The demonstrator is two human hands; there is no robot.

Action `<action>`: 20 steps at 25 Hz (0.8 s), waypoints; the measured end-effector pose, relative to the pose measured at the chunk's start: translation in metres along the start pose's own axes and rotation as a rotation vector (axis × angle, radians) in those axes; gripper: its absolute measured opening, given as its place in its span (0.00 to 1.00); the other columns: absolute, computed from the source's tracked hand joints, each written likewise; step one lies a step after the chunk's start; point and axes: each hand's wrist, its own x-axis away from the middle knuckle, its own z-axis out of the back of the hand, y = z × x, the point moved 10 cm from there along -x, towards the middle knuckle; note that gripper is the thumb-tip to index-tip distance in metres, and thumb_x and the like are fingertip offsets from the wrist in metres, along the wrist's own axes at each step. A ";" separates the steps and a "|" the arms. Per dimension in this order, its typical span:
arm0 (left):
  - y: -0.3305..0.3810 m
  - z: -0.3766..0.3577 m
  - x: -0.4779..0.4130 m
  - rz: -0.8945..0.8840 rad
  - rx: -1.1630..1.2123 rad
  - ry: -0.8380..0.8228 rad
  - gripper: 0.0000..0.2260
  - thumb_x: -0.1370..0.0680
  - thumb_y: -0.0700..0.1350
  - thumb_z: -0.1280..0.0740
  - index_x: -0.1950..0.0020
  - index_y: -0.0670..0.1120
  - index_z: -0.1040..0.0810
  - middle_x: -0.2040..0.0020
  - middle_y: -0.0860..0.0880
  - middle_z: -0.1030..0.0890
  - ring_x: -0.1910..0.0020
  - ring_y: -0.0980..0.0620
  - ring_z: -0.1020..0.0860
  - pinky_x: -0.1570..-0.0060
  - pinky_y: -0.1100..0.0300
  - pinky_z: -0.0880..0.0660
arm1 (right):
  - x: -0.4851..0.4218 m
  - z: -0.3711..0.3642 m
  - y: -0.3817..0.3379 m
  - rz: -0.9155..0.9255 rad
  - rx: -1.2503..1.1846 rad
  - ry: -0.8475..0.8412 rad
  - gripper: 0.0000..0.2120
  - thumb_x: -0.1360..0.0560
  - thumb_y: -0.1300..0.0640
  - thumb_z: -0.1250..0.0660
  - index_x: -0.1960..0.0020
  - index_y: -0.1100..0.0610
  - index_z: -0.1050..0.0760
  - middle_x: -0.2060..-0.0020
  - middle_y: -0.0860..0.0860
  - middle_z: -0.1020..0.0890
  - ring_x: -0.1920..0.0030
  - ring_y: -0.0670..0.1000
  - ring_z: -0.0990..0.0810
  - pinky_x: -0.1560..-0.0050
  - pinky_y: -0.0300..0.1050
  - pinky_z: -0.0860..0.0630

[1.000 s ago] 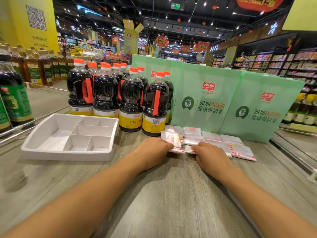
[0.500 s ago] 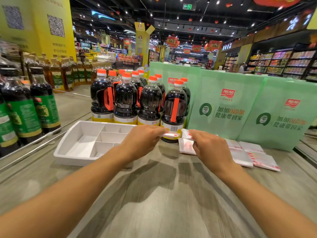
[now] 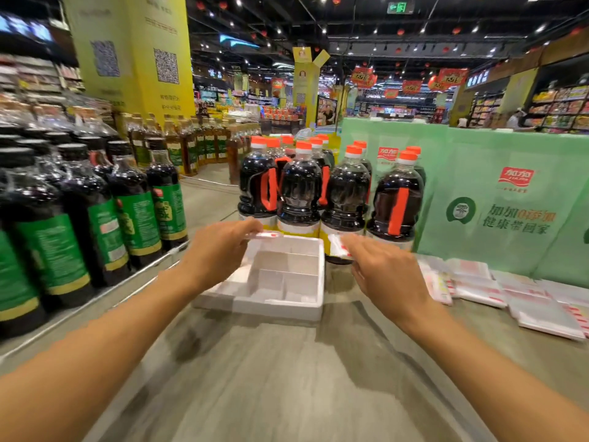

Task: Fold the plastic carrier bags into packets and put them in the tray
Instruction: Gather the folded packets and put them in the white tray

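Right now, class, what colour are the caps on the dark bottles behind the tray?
Orange-red caps, seen best in the head view, the only one.

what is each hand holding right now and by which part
Left hand pinches a folded bag packet by its near end, above the tray. Right hand grips another packet by its right edge.

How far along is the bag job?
Early. The tray looks empty in every visible compartment. In hand: the left hand and right hand each hold a packet over or beside it. Left: the folded packets lying at right.
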 end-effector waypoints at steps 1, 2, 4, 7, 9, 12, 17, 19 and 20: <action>-0.011 0.002 0.005 0.029 -0.009 -0.014 0.14 0.25 0.33 0.30 0.43 0.48 0.19 0.56 0.46 0.14 0.62 0.40 0.18 0.69 0.57 0.30 | -0.002 -0.002 -0.008 0.014 -0.008 0.018 0.19 0.29 0.65 0.31 0.40 0.53 0.21 0.52 0.50 0.15 0.54 0.56 0.16 0.64 0.49 0.25; -0.022 0.003 0.011 0.053 -0.026 -0.031 0.14 0.24 0.33 0.30 0.43 0.48 0.21 0.57 0.46 0.14 0.63 0.40 0.19 0.69 0.57 0.31 | -0.006 -0.003 -0.018 0.030 -0.020 0.041 0.19 0.30 0.65 0.30 0.40 0.54 0.20 0.51 0.50 0.15 0.54 0.56 0.16 0.65 0.48 0.24; -0.040 0.001 0.019 0.098 -0.048 -0.061 0.13 0.24 0.35 0.32 0.43 0.50 0.23 0.57 0.47 0.15 0.63 0.41 0.20 0.69 0.54 0.30 | -0.010 -0.006 -0.034 0.053 -0.038 0.067 0.18 0.30 0.64 0.29 0.41 0.55 0.19 0.50 0.51 0.14 0.53 0.55 0.15 0.64 0.47 0.23; -0.058 -0.008 0.032 0.150 -0.061 -0.128 0.13 0.24 0.37 0.33 0.43 0.50 0.26 0.54 0.47 0.16 0.59 0.40 0.20 0.65 0.50 0.25 | -0.017 -0.010 -0.051 0.063 -0.067 0.084 0.20 0.32 0.67 0.27 0.41 0.56 0.18 0.49 0.51 0.14 0.51 0.54 0.14 0.62 0.46 0.21; -0.061 -0.015 0.034 0.172 -0.099 -0.171 0.11 0.23 0.38 0.34 0.44 0.50 0.28 0.53 0.48 0.16 0.57 0.41 0.20 0.63 0.49 0.24 | -0.019 -0.010 -0.058 0.069 -0.082 0.088 0.21 0.32 0.68 0.27 0.41 0.56 0.18 0.47 0.51 0.14 0.49 0.53 0.14 0.60 0.47 0.19; -0.052 -0.031 0.029 0.125 -0.205 -0.257 0.09 0.23 0.38 0.36 0.47 0.50 0.32 0.50 0.48 0.18 0.55 0.43 0.21 0.65 0.51 0.29 | -0.018 -0.013 -0.066 0.084 -0.094 0.091 0.22 0.33 0.69 0.28 0.40 0.57 0.18 0.45 0.52 0.14 0.47 0.54 0.14 0.58 0.47 0.19; -0.038 -0.048 0.019 0.031 -0.288 -0.303 0.10 0.26 0.38 0.32 0.49 0.48 0.29 0.48 0.48 0.20 0.47 0.44 0.23 0.61 0.51 0.28 | -0.011 -0.026 -0.074 0.089 -0.103 0.023 0.21 0.30 0.67 0.31 0.38 0.56 0.20 0.46 0.52 0.15 0.49 0.55 0.15 0.59 0.50 0.18; -0.035 -0.052 0.017 0.011 -0.391 -0.327 0.08 0.26 0.40 0.32 0.48 0.48 0.25 0.48 0.48 0.22 0.46 0.45 0.25 0.52 0.52 0.27 | -0.011 -0.029 -0.076 0.095 -0.104 -0.004 0.22 0.29 0.67 0.32 0.37 0.56 0.21 0.44 0.52 0.15 0.47 0.55 0.15 0.56 0.52 0.18; -0.033 -0.055 0.016 -0.001 -0.429 -0.347 0.07 0.25 0.41 0.32 0.48 0.49 0.25 0.48 0.48 0.23 0.47 0.45 0.24 0.49 0.52 0.29 | -0.012 -0.029 -0.076 0.093 -0.107 -0.005 0.22 0.29 0.67 0.32 0.36 0.56 0.21 0.44 0.52 0.15 0.47 0.55 0.15 0.55 0.52 0.18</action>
